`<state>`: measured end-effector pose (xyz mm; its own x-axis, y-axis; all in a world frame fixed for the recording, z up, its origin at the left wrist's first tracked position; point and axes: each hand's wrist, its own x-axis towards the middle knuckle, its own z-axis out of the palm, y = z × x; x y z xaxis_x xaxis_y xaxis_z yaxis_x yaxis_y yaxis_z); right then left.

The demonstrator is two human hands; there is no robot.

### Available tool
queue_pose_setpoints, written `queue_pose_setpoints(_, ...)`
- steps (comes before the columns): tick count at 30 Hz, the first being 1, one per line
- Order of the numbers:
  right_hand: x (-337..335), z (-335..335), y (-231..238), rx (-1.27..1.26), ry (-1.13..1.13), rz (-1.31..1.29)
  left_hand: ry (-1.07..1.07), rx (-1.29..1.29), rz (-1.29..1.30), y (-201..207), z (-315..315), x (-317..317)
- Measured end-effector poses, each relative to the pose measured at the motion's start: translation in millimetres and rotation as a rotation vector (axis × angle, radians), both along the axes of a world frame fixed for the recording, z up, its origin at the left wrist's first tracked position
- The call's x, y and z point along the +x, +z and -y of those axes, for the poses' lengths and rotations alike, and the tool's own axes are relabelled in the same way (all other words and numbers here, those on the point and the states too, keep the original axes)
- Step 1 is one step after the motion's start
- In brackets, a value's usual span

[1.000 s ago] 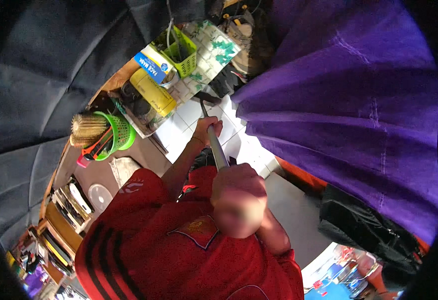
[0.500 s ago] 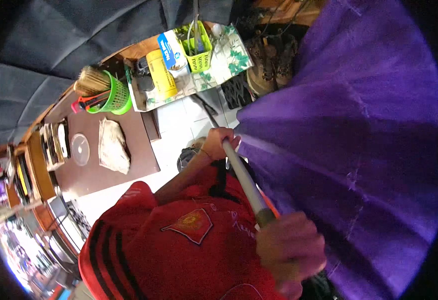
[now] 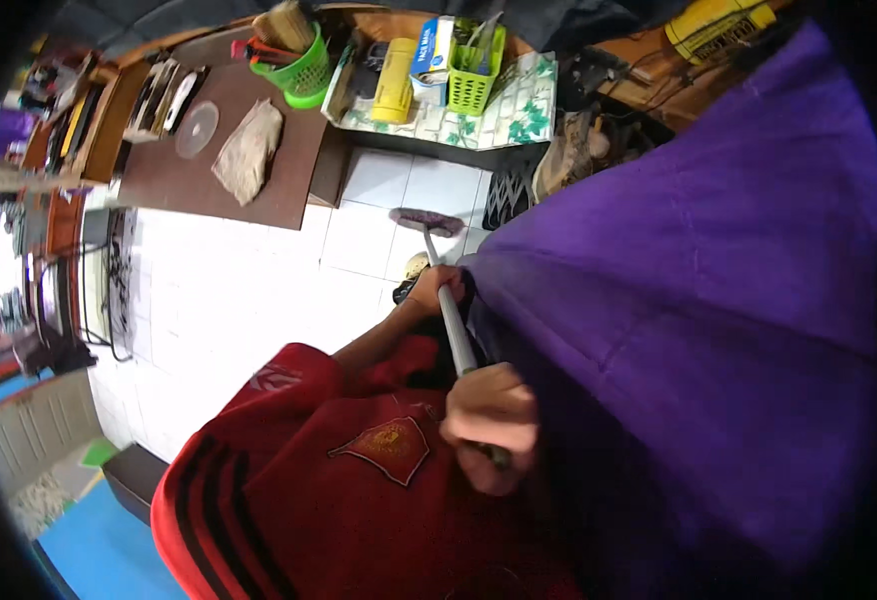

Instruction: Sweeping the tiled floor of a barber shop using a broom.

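A long pale-grey pole (image 3: 455, 328) belongs to a mop whose fuzzy purplish-grey head (image 3: 427, 221) rests on the white tile floor (image 3: 357, 238). Lower on the pole, my left hand (image 3: 437, 290) is closed around it, its forearm reaching out from the red sleeve. Nearer to my chest, my right hand (image 3: 492, 425) wraps the upper end of the same pole, with slight blur on its fingers. Just beyond my left hand, a foot in a patterned light and dark covering (image 3: 414, 268) partly shows beside the pole.
A purple curtain (image 3: 689, 280) hangs close along the right. Ahead stands a low shelf (image 3: 504, 125) with a yellow cylinder (image 3: 393, 82) and lime basket (image 3: 474, 85); shoes (image 3: 574, 155) sit beside it. A brown table (image 3: 289, 150) at left carries a beige cloth (image 3: 250, 153).
My right hand has moved up and left in view with the pole's upper end. The mop head now shows farther out from the shelf. The view has shifted, revealing more floor at left.
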<state>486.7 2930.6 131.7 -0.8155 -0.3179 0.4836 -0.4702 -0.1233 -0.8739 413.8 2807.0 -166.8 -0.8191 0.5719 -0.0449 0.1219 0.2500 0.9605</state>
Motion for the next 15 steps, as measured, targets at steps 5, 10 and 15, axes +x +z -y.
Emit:
queue_pose_setpoints(5, -1, -22, 39, -0.125, -0.029, -0.174, 0.140, 0.064, -0.142, 58, -29, -3)
queue_pose_setpoints(10, -23, -31, 63, -0.104, 0.066, -0.315, 0.391, 0.022, -0.280, 72, -52, -39)
queue_pose_setpoints(15, -86, -6, -11, -0.005, -0.013, -0.102, 0.446, -0.034, -0.182, 6, -34, -112)
